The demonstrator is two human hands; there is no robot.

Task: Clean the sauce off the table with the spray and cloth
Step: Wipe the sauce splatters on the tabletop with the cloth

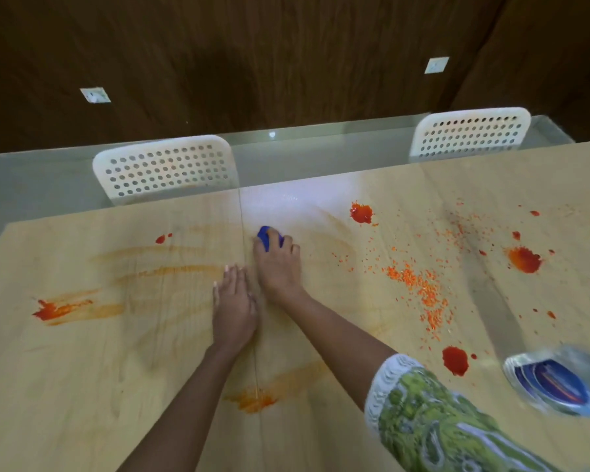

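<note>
Your right hand [277, 264] is curled over the blue cloth [268, 237], which is bunched small under the fingers, near the middle of the table [321, 420] and toward its far edge. Your left hand [234, 303] lies flat just beside it, fingers straight and together, pressing on the surface to steady you.

The cloth is bunched very small, so each stroke probably covers little; I think it is better to open it wider under the palm. The orange smears at the left [171, 270] look thin and dragged, which suggests sauce is being spread more than lifted, so turn to a clean face of the cloth often.

Thick red blots [361, 212] stand to the right of the cloth, one more near your right sleeve [454, 360] and another at the far right [524, 259]. Wipe these from the outside toward their centre. The orange crumbs [419, 284] should be gathered into one heap (pushing them through wet sauce will only make paste).

The spray bottle [556, 383] seems to be the blurred thing at the right edge; wet the dried streaks before you rub them.
</note>
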